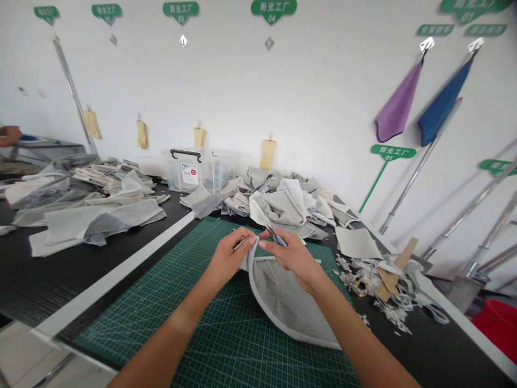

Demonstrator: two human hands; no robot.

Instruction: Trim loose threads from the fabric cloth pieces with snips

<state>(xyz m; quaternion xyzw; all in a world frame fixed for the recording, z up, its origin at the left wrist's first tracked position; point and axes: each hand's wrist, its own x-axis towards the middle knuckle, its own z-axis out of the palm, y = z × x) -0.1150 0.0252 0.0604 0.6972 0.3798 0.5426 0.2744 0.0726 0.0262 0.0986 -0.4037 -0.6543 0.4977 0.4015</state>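
Observation:
A grey fabric piece point(278, 296) with a pale bound edge hangs from my fingers and spreads over the green cutting mat point(161, 312). My left hand point(234, 250) is closed, pinching the corner of that edge between thumb and fingers. Close beside it, my right hand point(293, 253) is closed around small thread snips point(276, 235) with a blue handle. Their blades point up and left, near the pinched corner. My right thumb and fingertip are also at the fabric edge; whether they grip it is hard to tell.
Behind the mat lies a heap of grey and white fabric point(283, 202), with another pile point(100, 215) to the left. A clear plastic box point(189, 172) stands at the wall. Scraps point(391, 318) and brown card pieces point(388, 283) lie right. A person's hand point(10, 136) shows far left.

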